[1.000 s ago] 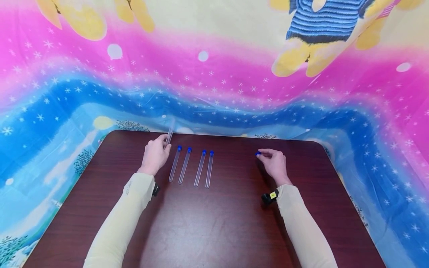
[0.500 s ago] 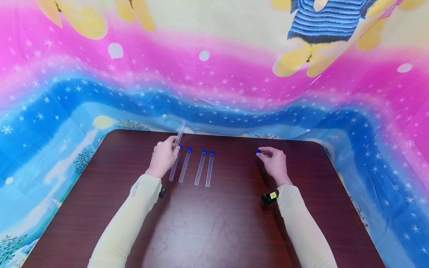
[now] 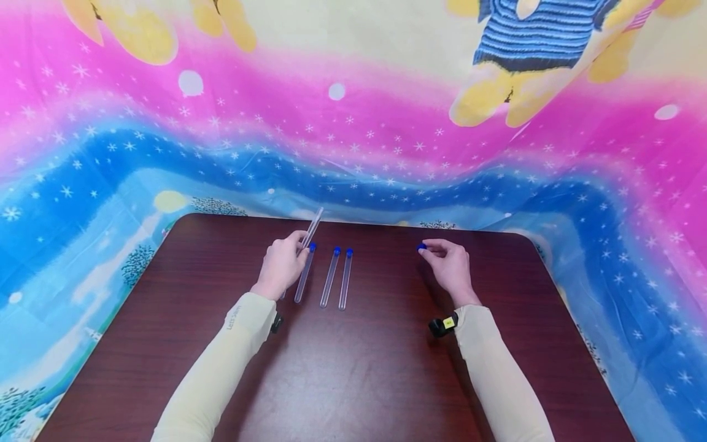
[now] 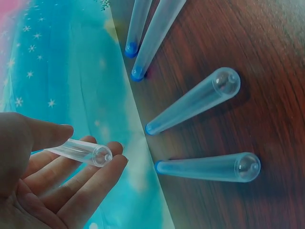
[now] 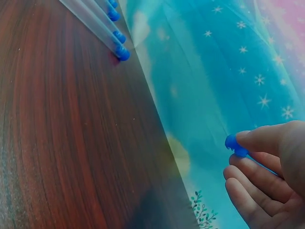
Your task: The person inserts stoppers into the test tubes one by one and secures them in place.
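Note:
My left hand (image 3: 280,265) pinches a clear test tube (image 3: 313,226) between thumb and fingers, its upper part leaning to the right. In the left wrist view the rounded bottom of that tube (image 4: 95,155) shows beside the fingertips. The right hand (image 3: 450,268) pinches a small blue cap (image 3: 421,247); the right wrist view shows this cap (image 5: 235,144) between thumb and index finger. Several test tubes with blue caps, such as the rightmost tube (image 3: 345,282), lie side by side on the table, caps pointing away. The left hand hides most of the leftmost one.
The dark wood table (image 3: 353,374) has rounded far corners. Behind it hangs a printed cloth (image 3: 353,141) in pink and blue, reaching the table's back and side edges.
My left hand has moved right with the test tube, from beside the row to above its left end. The right hand, with the blue cap, has shifted very slightly left and up.

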